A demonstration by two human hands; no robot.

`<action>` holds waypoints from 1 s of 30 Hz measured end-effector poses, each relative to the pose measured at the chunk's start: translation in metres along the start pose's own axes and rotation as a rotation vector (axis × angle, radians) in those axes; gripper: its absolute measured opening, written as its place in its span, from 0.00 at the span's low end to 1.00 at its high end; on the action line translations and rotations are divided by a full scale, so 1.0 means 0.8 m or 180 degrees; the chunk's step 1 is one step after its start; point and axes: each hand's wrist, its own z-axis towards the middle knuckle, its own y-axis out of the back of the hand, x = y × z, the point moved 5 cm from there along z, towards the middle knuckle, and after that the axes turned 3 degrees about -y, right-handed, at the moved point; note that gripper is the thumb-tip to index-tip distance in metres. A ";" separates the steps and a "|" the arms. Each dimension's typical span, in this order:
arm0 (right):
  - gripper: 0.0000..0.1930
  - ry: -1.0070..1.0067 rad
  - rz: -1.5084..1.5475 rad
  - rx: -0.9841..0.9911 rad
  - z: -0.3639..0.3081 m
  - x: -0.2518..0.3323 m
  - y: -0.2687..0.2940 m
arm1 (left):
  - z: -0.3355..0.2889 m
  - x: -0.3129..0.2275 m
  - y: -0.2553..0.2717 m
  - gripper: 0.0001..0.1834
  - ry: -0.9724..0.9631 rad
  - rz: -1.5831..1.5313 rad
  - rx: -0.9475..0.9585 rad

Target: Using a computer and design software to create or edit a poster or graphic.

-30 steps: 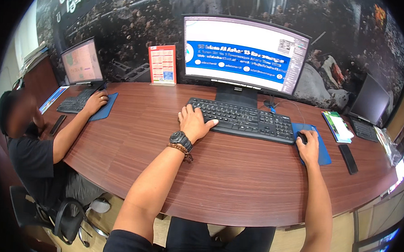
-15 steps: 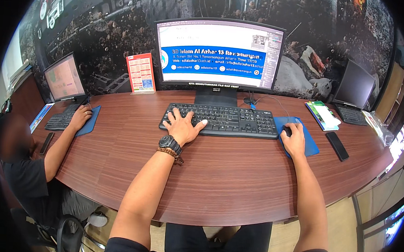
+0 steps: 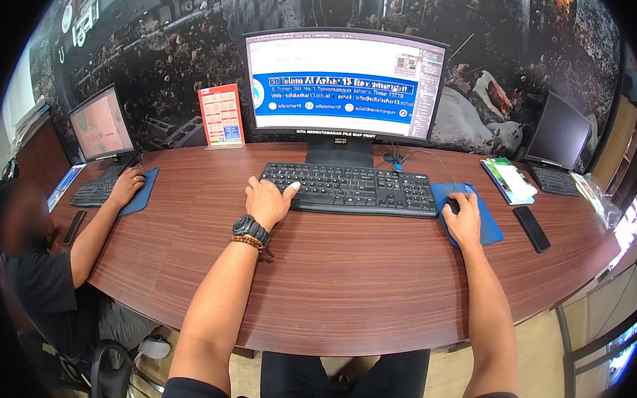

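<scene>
My left hand (image 3: 266,202) rests at the left end of a black keyboard (image 3: 355,189), thumb out over the lower keys and apart from the bent fingers. It holds nothing, and a black watch and beaded bracelet circle its wrist. Farther right, my right hand (image 3: 464,218) is wrapped round a dark computer mouse (image 3: 451,204), which it partly hides. Under the mouse lies a blue mouse pad (image 3: 487,221). Behind the keyboard stands a wide curved monitor (image 3: 340,59), lit with a design window that has a blue banner with white lettering.
A red and white desk calendar (image 3: 222,116) stands left of the monitor. On the right lie a black phone (image 3: 531,229) and booklets (image 3: 508,181), near a dark second screen (image 3: 560,132). At far left another person's hand (image 3: 128,185) rests on a blue pad beside another computer.
My left hand has slid left from over the keys to the keyboard's left end, its fingers drawing in. On the monitor, the banner's top text line now has an outline. My right hand stays put.
</scene>
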 end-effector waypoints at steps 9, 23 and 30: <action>0.17 -0.0012 -0.0024 0.0002 0.000 0.005 0.002 | -0.001 0.000 -0.002 0.45 -0.0113 0.0062 -0.0076; 0.17 0.0013 -0.0034 0.0004 0.001 -0.001 -0.001 | -0.002 -0.003 0.001 0.45 -0.0090 0.0060 0.0104; 0.17 0.0103 -0.0024 -0.0041 0.001 0.002 0.000 | 0.000 0.000 -0.002 0.45 -0.0109 0.0110 0.0045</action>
